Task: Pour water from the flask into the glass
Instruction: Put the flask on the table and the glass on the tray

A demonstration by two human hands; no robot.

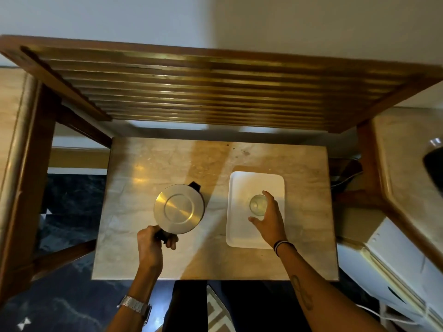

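Observation:
A steel flask [178,208] with a round silver lid and a black spout stands upright on the marble tabletop [148,164], left of centre. My left hand [153,243] is closed around the flask's black handle at its near side. A clear glass [257,204] stands upright on a white rectangular tray [242,185] to the right. My right hand [269,216] curls around the glass from the right, thumb near its front and fingers at its far side; whether the fingers touch the glass is hard to tell.
A slatted wooden shelf [215,92] overhangs the back of the table. Wooden frame legs [26,188] stand at both sides. A white appliance [395,271] and cables sit at the lower right. A dark marbled floor [67,307] lies below.

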